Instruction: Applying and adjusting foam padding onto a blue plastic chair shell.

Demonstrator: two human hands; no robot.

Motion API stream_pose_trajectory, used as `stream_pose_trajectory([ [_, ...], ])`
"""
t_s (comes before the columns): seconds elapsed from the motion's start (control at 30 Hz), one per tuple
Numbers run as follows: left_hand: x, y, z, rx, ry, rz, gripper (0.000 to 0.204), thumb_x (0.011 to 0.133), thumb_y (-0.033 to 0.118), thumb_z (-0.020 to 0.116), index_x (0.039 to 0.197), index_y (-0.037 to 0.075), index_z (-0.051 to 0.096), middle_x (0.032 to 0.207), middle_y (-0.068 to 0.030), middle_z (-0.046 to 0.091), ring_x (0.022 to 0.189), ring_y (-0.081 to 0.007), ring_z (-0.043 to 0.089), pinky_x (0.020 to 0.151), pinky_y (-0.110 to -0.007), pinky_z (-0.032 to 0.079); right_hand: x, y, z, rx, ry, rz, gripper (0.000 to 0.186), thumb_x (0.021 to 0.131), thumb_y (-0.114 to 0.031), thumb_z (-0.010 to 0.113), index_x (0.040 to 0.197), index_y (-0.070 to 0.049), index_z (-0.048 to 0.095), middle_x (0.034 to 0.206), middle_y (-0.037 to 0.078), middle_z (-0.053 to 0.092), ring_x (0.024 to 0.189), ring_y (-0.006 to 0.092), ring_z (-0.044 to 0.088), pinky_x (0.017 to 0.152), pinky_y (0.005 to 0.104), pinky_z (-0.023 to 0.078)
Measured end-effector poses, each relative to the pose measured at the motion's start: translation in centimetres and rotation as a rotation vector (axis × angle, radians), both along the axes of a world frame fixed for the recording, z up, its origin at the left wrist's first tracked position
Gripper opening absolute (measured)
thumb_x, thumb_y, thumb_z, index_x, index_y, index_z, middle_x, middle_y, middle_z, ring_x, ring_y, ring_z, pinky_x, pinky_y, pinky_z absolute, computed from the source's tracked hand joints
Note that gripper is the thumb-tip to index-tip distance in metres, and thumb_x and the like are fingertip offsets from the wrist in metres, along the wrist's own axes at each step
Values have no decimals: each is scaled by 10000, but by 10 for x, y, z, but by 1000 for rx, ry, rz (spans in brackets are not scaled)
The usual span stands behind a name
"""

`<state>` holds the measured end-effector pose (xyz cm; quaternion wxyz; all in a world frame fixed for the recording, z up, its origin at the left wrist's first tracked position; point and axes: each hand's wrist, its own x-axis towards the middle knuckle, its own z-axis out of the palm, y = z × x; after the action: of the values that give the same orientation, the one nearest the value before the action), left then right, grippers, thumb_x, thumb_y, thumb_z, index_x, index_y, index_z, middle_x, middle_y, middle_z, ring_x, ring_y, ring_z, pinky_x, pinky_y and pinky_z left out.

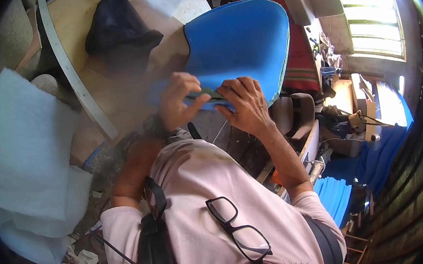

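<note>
I look down on two bare hands at the near side of a big blue pad [243,37], which is in front of the person's tummy, up in the middle of my view. The pad is rounded at the far end, and a green strip [211,95] shows on its near side between the hands. The right hand [247,103] has its fingers bent over that near side and its thumb under them, so I see it pinching the pad's edge. The left hand [180,99] is at the left end of the green strip, its fingers curled and its thumb poking out toward the strip; haze blurs this part, so I cannot tell if it is pinching anything. A dark watch [155,126] is on the left wrist. The person wears a pale pink shirt [197,199], with black glasses [239,230] on its front. Over to the left, I see a black cloth [118,31] on a tan table [65,19], a long pale strip [73,76] that bends in my round view, and big sheets of fluffy white stuffing [25,150]. To the right of the pad is a red cloth [297,47] with stripes, and farther right is a bright window [370,12]. Light blue foam [332,196] is near the right elbow.
</note>
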<state>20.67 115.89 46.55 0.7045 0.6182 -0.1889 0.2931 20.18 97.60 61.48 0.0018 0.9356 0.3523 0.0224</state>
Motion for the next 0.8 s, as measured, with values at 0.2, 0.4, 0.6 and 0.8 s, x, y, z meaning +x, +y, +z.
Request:
stream_pose_trajectory([
  [0.2,-31,-29,-15,217,169,-1,383,728,153,881,1040,78,672,1063,-93,626,985,-317,597,861,-436,482,-1,2,1,-45,7,-27,502,704,-245,879,1156,-91,722,1192,28,624,1093,266,565,966,433,447],
  [0.4,-28,-26,-19,228,-5,-16,220,786,78,819,949,57,673,1057,-76,646,1058,-311,623,886,-447,486,-1,-1,2,-33,58,-27,409,729,-214,864,1111,-125,747,1178,8,625,1097,256,562,971,432,445],
  [0.6,-15,-33,-12,95,70,-100,126,853,57,774,919,49,666,1231,-100,717,1204,-314,660,996,-445,520,-2,0,-3,24,-2,-24,327,749,-183,847,1051,-107,750,1122,3,643,1062,256,577,950,428,457],
  [0.8,-8,-33,-15,86,103,-146,108,873,54,766,930,36,676,1121,-109,758,1096,-302,717,937,-410,570,-1,-2,-10,44,-74,54,221,782,-136,811,984,-89,733,1080,1,658,1004,249,587,908,411,477],
])
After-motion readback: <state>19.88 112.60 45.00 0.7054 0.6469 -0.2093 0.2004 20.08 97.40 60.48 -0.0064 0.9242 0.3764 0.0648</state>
